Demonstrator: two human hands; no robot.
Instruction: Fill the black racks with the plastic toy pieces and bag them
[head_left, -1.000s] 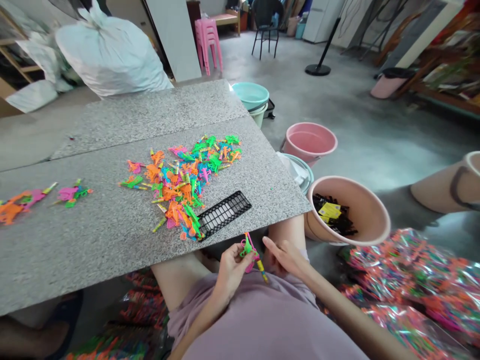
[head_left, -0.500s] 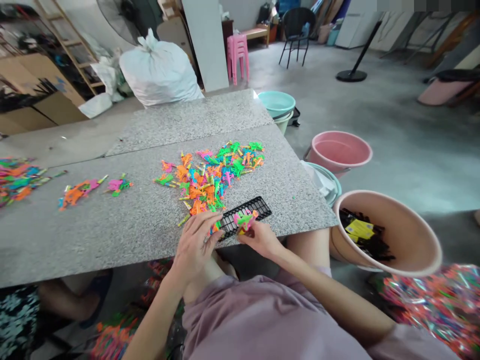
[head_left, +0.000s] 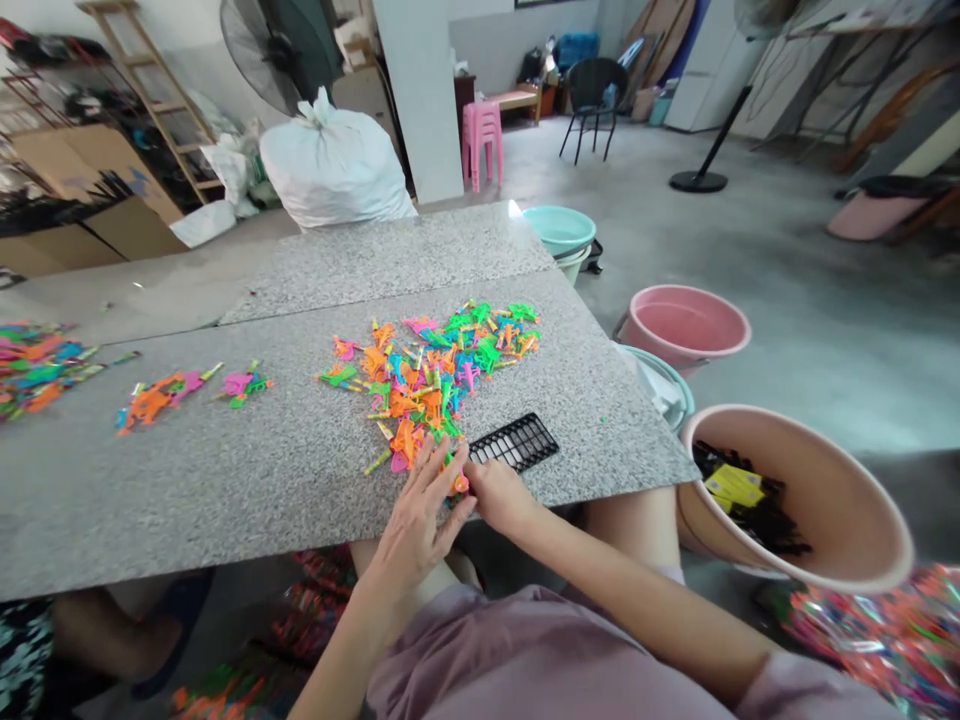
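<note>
My left hand [head_left: 421, 515] reaches over the near edge of the table, fingers stretched out and thumb spread apart. Between its thumb and fingers shows a small bright plastic toy [head_left: 459, 485] with an orange round end. My right hand [head_left: 501, 497] is closed, its fingertips at this same toy and partly hidden. Just beyond my right hand, a black plastic grid tray [head_left: 525, 442] lies slanted on the tabletop, its left end covered by my hands. A loose pile of small toys [head_left: 431, 380] in orange, green, pink and blue spreads beyond my left hand.
On the grey speckled table [head_left: 300, 500], smaller toy groups [head_left: 157, 398] and a larger heap [head_left: 37, 365] lie leftward. To the right stand a peach tub [head_left: 847, 500] holding black pieces and a pink bucket [head_left: 686, 320]. Another person's leg [head_left: 112, 625] shows below the table.
My right hand has moved left along the tray, bringing the pink and green toy to my left hand. The left hand's fingers have straightened. The camera view has shifted slightly.
</note>
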